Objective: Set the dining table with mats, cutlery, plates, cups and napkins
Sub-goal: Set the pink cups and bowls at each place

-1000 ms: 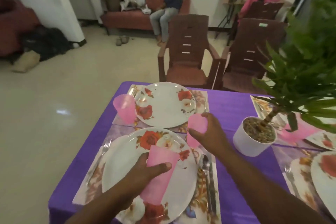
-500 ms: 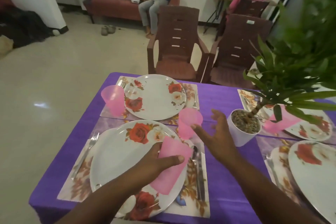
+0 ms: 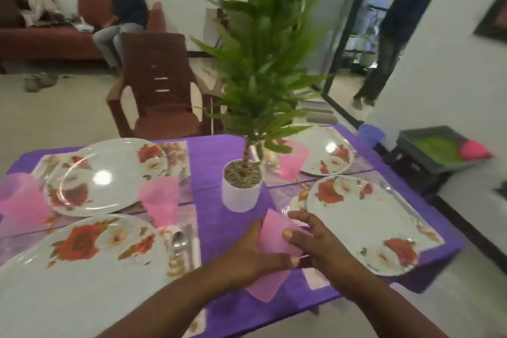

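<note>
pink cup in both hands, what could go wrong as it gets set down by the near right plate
The pink cup may be a nested stack and could drop one as the left hand and right hand separate it. Reaching forward could also knock the potted plant just beyond the hands.

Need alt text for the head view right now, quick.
Both hands, left and right, hold stacked pink cups over a purple-clothed table set with floral plates, beside a white potted plant.

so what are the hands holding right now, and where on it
A stack of pink cups. The left hand grips its side; the right hand pinches the top cup near the rim.
</note>
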